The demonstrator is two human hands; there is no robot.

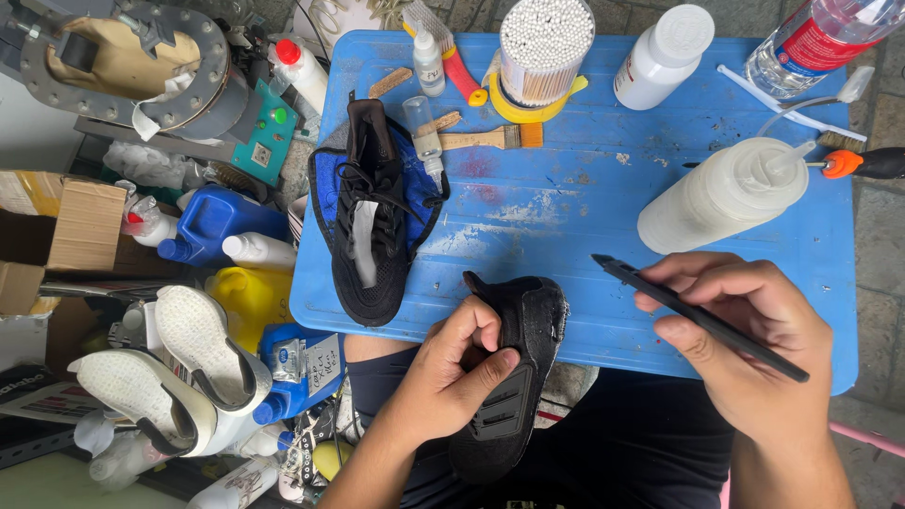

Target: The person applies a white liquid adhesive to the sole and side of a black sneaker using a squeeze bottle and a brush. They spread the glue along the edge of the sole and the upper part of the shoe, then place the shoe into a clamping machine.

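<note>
My left hand [451,368] grips a black sneaker [514,377] at the near edge of the blue table [566,203], the shoe lying over my lap with its heel toward the table. My right hand [749,339] holds a thin black stick-like tool [698,316] that slants up to the left, its tip apart from the shoe. A second black sneaker [370,221] rests on a blue cloth at the table's left side, a grey strip laid along its laces.
On the table stand a tall squeeze bottle [721,193], a white bottle [660,57], a cotton-swab jar [544,47], a small brush [490,139], a dropper bottle [423,132] and an orange-handled tool [863,162]. Left of the table lie white soles [193,353], jugs and boxes.
</note>
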